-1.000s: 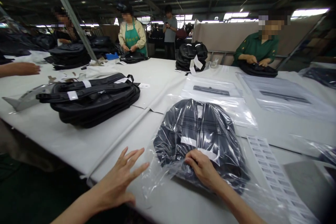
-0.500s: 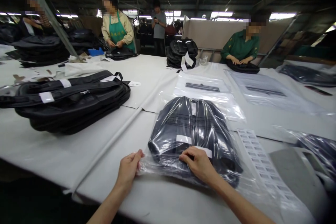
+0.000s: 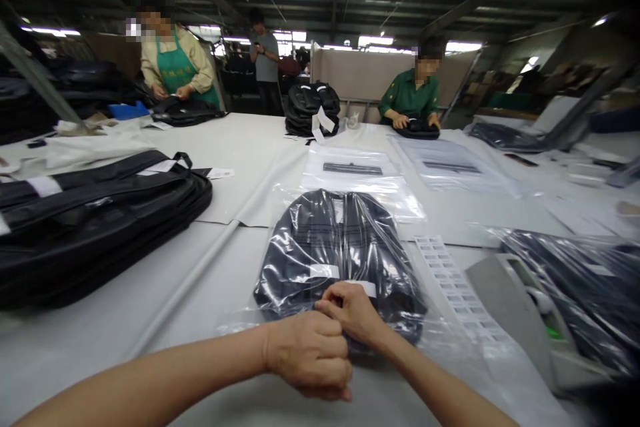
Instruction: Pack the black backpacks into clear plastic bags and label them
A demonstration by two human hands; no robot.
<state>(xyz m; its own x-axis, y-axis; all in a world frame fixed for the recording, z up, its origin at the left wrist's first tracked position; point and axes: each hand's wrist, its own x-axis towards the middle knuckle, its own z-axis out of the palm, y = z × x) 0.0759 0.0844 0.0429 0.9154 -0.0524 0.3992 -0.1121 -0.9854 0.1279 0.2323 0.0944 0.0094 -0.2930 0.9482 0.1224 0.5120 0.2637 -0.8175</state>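
Observation:
A black backpack (image 3: 300,233) lies flat inside a clear plastic bag (image 3: 430,340) on the white table, with white strips around its straps. My right hand (image 3: 353,310) rests on the near part of the backpack, thumb and fingers pinched on the plastic. Just in front of it, my left hand (image 3: 313,355) is closed in a fist at the near edge of the bag, the forearm crossing from the left. Its fingertips are turned away, so whatever they grip is hidden. Loose film spreads out beside the left forearm and to the right of the backpack.
Stacked black backpacks (image 3: 115,220) stand at left, another stack (image 3: 311,110) farther back. Flat clear bags (image 3: 350,180) lie beyond the wrapped one. On the right are a label sheet (image 3: 453,287), a grey device (image 3: 520,313) and another bagged item (image 3: 575,280). Two co-workers handle black bags across the table.
My left hand has moved right, from the bag's left corner to in front of my right hand, and closed into a fist. My right hand keeps its pinch. The view has turned right.

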